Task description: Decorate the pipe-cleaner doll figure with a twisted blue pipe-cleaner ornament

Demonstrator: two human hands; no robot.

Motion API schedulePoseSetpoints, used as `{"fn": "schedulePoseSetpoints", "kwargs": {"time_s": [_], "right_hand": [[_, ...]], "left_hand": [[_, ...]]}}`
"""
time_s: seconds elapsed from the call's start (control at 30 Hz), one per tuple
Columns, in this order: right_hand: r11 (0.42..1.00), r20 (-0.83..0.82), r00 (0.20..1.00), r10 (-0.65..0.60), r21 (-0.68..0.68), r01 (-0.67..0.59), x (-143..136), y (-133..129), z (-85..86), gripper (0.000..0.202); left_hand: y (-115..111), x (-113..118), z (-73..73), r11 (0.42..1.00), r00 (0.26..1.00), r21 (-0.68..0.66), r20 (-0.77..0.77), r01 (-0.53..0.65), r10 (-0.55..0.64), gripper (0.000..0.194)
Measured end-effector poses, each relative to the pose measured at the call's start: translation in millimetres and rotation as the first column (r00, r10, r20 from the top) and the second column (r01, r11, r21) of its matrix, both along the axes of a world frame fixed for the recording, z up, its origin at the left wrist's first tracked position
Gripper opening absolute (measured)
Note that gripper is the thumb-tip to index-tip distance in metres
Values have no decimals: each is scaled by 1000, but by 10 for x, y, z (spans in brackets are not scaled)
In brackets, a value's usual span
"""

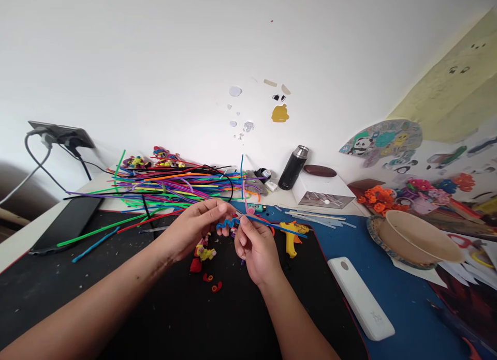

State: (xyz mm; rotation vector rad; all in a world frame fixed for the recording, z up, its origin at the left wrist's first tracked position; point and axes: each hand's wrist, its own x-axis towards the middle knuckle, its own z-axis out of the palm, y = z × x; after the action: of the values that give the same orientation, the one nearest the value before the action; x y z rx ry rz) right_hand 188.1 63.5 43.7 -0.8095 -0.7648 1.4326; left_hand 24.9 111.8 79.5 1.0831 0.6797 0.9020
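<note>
Above the black mat, my left hand (204,223) and my right hand (259,249) are close together at a blue pipe cleaner (287,229). Its left part is bent into small waves near my left fingertips, while a straight length runs out to the right past my right hand. My right thumb and fingers pinch it where the waves begin. The left fingers are closed at the wavy end, and a thin rod-like piece shows between the hands. Small red and yellow pipe cleaner pieces (205,252) lie on the mat below, partly hidden by my hands.
Many coloured pipe cleaners (182,184) are heaped along the wall. A yellow glue gun (291,238), glue sticks (318,219), a black flask (294,167) and a white power bank (361,298) are on the right. A bowl (423,236) stands farther right; a dark tablet-like slab (66,223) lies left.
</note>
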Motion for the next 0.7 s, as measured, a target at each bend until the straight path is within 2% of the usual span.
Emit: {"fn": "schedulePoseSetpoints", "kwargs": {"time_s": [0.13,0.27,0.5,0.7], "right_hand": [[1000,32,999,-12,-11,12,-10,4,-29,55],[1000,64,998,-23,-17,24,-10,5,-51,50],[999,78,997,-28,-17,29,-15,-7,-61,47],[997,18,997,-78,9,77,2,15,-58,45]], "left_hand": [[-19,2,61,987,989,154,-149,37,-14,39],[-32,11,86,971,974,231,-227,56,-2,38],[8,-32,36,972,968,235,-244,-5,64,33],[20,-47,21,975,966,217,-259,42,16,32]]}}
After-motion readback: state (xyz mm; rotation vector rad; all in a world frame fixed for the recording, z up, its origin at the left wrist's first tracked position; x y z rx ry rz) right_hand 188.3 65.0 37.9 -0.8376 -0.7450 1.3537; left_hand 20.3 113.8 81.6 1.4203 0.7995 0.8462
